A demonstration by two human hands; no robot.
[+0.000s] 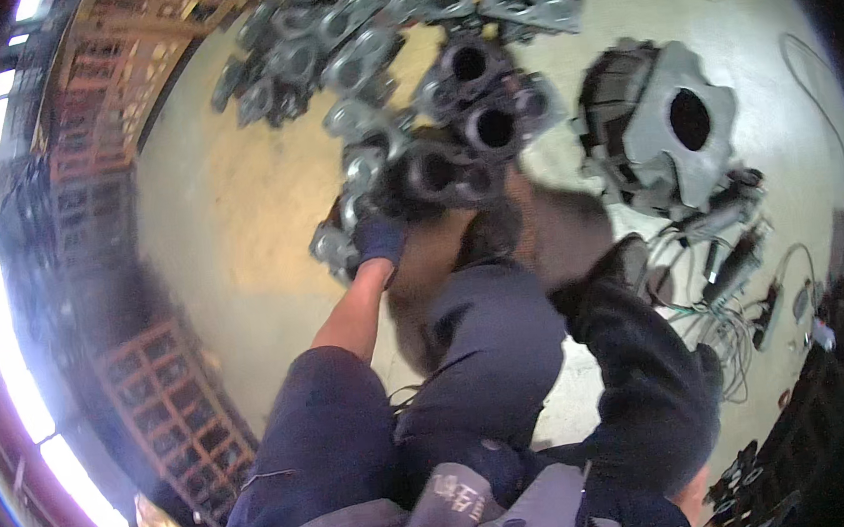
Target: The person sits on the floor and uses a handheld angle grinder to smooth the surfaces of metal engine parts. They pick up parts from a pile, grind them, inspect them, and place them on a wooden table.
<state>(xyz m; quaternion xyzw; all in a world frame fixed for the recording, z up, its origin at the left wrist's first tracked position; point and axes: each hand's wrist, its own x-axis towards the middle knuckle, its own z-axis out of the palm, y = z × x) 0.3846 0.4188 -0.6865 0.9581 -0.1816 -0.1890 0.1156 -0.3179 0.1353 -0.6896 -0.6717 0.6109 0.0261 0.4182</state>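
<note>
My left hand (380, 242), in a dark blue glove, reaches down to the near end of a row of grey cast metal parts. It touches or lies right beside the nearest metal casting (332, 249), which has a round hole. The fingers are hidden and blurred against the dark parts, so their grip does not show. Just beyond is a darker casting with a round bore (439, 170). A patch of bare skin from my right arm shows at the lower right edge, but my right hand is out of sight.
Several more castings (345, 19) lie heaped farther off. At the right stand a large ribbed metal housing (702, 73) and power tools (733, 261) with tangled cables (735, 336). My knee (489, 338) and shoe (628, 261) are close by. Orange-brown crates (173, 406) line the left.
</note>
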